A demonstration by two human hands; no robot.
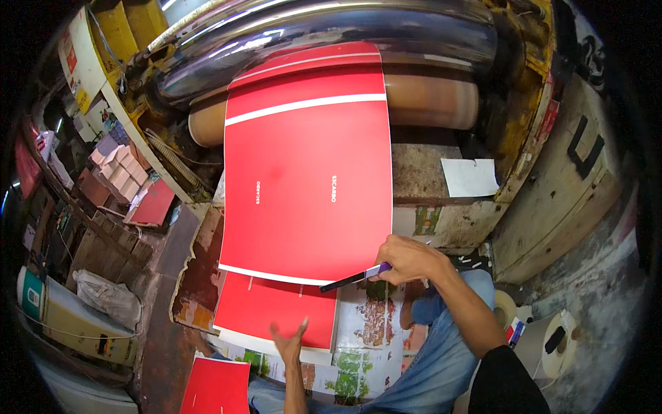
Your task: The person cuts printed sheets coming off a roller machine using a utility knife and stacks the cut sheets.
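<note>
A large red printed sheet (pixel 307 148) with white bands hangs from between the rollers toward me. My right hand (pixel 412 259) is closed around a slim cutter knife (pixel 353 278), purple at the grip and dark toward the tip. Its blade lies along the sheet's white lower edge, near the right corner. Below that edge is a stack of red sheets (pixel 276 317) with white margins, partly covered by the hanging one. Over the stack's front part, my left hand (pixel 290 338) has its fingers spread and holds nothing; slight blur softens it.
A shiny metal roller (pixel 331 43) spans the top, above a brown roller (pixel 434 102). Another red sheet (pixel 215 386) lies at the lower left. A white paper (pixel 470 177) rests on the ledge at right. Paper rolls (pixel 555 345) stand at the far right, beside my bent leg.
</note>
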